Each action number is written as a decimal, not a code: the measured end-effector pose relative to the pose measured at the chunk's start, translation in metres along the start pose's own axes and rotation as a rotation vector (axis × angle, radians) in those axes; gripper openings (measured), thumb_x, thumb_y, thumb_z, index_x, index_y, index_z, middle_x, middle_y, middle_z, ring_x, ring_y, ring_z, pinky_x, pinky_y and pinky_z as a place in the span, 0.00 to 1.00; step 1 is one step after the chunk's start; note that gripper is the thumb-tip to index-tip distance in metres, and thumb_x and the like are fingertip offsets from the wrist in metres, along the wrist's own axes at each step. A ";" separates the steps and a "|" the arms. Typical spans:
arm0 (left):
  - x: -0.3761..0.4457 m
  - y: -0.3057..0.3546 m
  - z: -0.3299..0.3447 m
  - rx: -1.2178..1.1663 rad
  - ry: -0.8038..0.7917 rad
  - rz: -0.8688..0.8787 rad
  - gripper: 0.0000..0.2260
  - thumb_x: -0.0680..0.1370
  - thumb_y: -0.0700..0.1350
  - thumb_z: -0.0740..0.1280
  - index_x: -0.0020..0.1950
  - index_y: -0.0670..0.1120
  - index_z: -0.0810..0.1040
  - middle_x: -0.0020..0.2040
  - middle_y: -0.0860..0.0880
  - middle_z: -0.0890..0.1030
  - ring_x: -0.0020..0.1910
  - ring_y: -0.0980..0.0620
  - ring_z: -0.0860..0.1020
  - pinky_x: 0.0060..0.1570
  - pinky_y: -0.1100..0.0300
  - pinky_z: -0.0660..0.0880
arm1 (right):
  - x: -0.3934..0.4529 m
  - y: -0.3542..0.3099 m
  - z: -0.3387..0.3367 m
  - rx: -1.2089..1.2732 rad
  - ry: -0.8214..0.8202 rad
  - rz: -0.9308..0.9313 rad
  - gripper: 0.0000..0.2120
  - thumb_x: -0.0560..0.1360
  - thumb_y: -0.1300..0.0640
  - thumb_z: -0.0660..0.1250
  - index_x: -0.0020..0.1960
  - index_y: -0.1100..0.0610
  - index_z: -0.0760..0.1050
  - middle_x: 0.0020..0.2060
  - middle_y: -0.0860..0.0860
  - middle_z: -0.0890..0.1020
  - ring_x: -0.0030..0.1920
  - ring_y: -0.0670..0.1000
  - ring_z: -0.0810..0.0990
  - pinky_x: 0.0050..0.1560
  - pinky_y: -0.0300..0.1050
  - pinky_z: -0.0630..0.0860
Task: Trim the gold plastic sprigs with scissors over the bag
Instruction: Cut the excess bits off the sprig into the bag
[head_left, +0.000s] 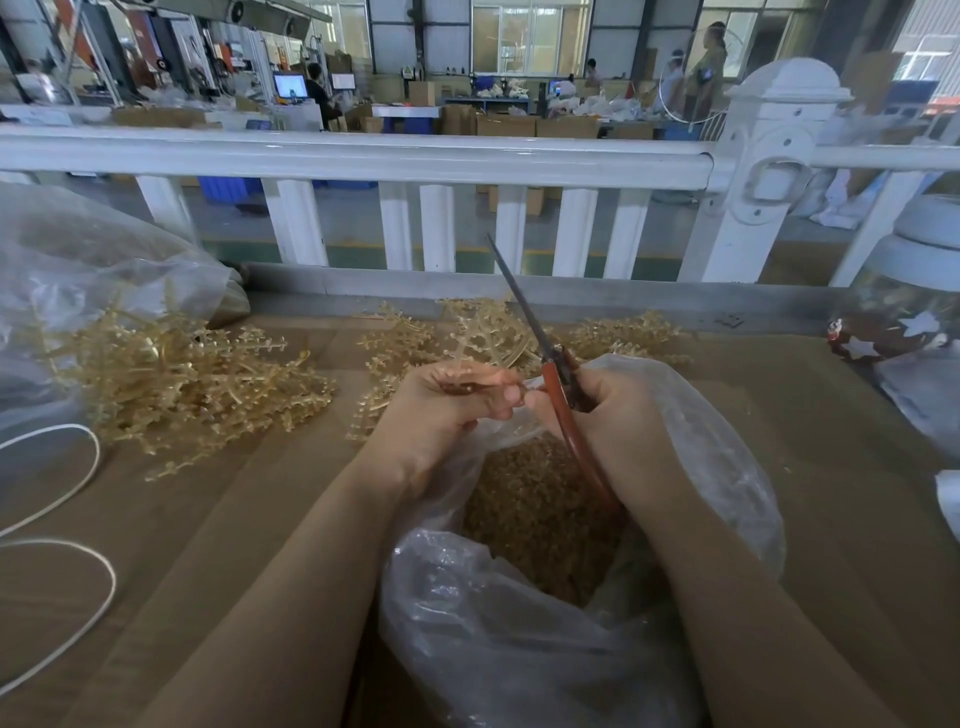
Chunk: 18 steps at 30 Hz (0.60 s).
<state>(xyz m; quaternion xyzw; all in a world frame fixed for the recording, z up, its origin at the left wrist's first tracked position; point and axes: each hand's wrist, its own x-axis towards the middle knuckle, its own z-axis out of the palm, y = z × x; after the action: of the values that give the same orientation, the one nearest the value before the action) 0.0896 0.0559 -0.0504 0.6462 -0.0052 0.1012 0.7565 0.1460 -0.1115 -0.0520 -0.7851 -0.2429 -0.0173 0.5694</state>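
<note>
Nearest, at about six o'clock, the clear crinkled plastic bag stands open on the brown bench, its belly holding a mass of small gold clippings. Just above its mouth both hands meet. The left hand curls its fingers around a gold plastic sprig, whose branched head fans up toward twelve o'clock. The right hand grips the orange-handled scissors; the dark blades look closed or nearly so and point up toward eleven o'clock, beside the sprig.

To cut well, I would keep the sprig low over the bag's mouth so each offcut drops in, and keep the left fingertips clear of the blades.

Further out, at ten o'clock, a loose heap of gold sprigs spills from another clear bag, with more sprigs at one o'clock. Beyond them runs a white railing.
</note>
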 end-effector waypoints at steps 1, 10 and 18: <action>0.000 0.000 0.001 -0.034 -0.015 -0.006 0.07 0.65 0.42 0.78 0.42 0.46 0.87 0.37 0.48 0.85 0.37 0.57 0.83 0.37 0.69 0.76 | 0.000 0.000 0.000 0.009 -0.015 0.003 0.08 0.75 0.54 0.74 0.40 0.44 0.78 0.31 0.38 0.83 0.34 0.38 0.82 0.29 0.28 0.73; 0.001 0.004 -0.002 -0.002 0.054 0.073 0.02 0.71 0.47 0.74 0.39 0.51 0.84 0.36 0.51 0.83 0.36 0.57 0.78 0.38 0.67 0.74 | 0.001 0.003 0.001 -0.062 -0.030 -0.015 0.06 0.76 0.55 0.73 0.42 0.47 0.80 0.32 0.38 0.82 0.35 0.39 0.81 0.31 0.30 0.73; 0.003 0.005 -0.004 -0.082 0.150 0.144 0.02 0.70 0.40 0.74 0.40 0.42 0.83 0.34 0.46 0.82 0.34 0.53 0.79 0.40 0.63 0.78 | -0.003 0.003 0.002 -0.265 0.067 -0.055 0.21 0.64 0.26 0.67 0.43 0.42 0.78 0.37 0.33 0.82 0.39 0.38 0.80 0.37 0.37 0.74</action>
<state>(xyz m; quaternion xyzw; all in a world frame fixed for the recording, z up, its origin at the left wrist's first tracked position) 0.0918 0.0608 -0.0461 0.6032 0.0010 0.2031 0.7713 0.1445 -0.1114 -0.0565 -0.8454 -0.2409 -0.0911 0.4679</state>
